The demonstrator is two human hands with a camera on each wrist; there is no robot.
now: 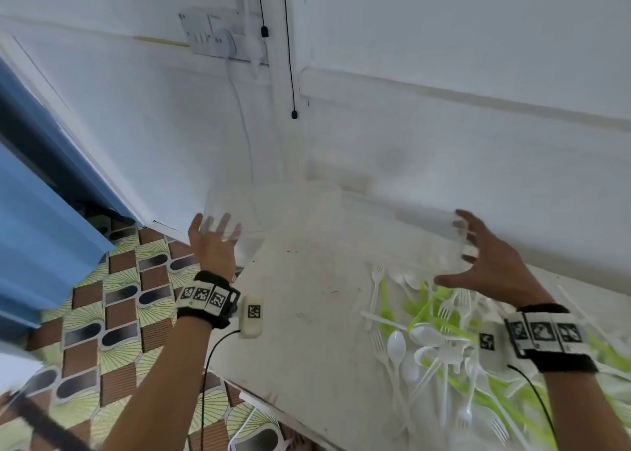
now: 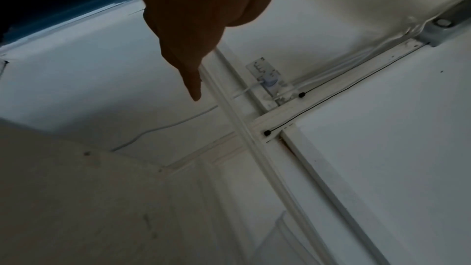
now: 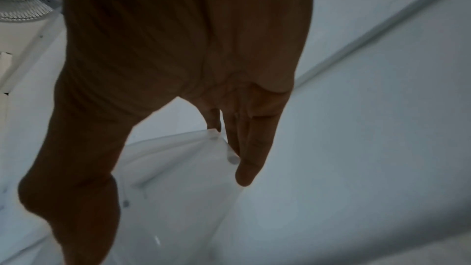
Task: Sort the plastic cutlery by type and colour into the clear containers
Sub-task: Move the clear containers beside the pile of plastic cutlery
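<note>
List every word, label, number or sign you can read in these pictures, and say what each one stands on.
No readable words, brands or numbers in any view.
Left wrist band: square black-and-white coded markers, patterns only, no letters.
Small white device beside that band: one more such marker.
Right wrist band: the same kind of markers, blurred.
Wall socket: any marking too small and blurred to read.
Plastic cutlery and clear container: no print visible.
</note>
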